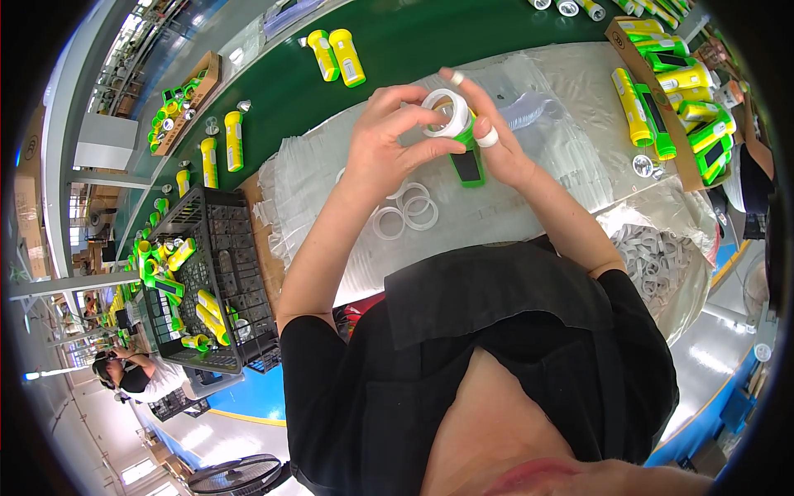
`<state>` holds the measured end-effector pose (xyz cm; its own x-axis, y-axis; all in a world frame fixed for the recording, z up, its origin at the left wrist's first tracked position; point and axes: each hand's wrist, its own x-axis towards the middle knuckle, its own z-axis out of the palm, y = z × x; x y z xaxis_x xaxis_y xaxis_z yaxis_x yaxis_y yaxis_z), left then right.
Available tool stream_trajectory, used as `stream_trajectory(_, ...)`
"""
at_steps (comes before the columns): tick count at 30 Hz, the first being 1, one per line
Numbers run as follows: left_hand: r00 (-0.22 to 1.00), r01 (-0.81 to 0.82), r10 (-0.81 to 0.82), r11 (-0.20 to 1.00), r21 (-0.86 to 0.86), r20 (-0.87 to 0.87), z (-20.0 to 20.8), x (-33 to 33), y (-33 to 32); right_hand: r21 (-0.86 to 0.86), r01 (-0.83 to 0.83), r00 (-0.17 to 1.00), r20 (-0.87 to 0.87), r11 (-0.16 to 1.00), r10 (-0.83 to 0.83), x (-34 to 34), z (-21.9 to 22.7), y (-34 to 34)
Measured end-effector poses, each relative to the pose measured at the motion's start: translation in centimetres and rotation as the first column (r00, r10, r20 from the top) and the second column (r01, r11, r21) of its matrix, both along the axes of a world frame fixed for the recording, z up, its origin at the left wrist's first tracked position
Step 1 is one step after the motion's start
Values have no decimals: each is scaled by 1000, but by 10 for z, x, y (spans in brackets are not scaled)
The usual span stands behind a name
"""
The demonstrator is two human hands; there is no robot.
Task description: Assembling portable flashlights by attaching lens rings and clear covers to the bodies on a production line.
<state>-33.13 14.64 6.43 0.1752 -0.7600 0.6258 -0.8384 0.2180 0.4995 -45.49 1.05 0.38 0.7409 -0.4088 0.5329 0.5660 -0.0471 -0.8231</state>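
Note:
In front of my chest I hold a green and yellow flashlight (468,169) with a dark panel on its side, tilted with its head toward me. A white ring (432,127) sits at the flashlight's head; whether it is fully seated I cannot tell. My left hand (385,140) is closed, thumb and fingers gripping the ring's left side. My right hand (506,153), with white wraps on fingers, closes round the flashlight from the right. Below them, several loose clear-white rings (419,213) lie on the plastic-covered work surface (331,240).
At left stands a black crate (227,264) holding several flashlights. Two flashlights (347,58) lie on the green belt (413,37) beyond. A cardboard box (686,165) of flashlights stands at right, above a bag of white rings (657,260). Another person (145,372) is far left.

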Motion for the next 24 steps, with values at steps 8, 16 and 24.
stream_trajectory(8,996,42,-32,991,130,-79,2,-17,-10,-747,113,980,-24,655,-196,-34,63,-56)
stream_trajectory(16,983,72,-38,980,185,-180,-8,-30,-26,-850,-464,853,-505,249,-132,-16,131,-63)
stream_trajectory(24,974,72,-41,988,136,-222,-11,-27,-31,-900,-308,683,-434,307,-587,-15,114,-42)
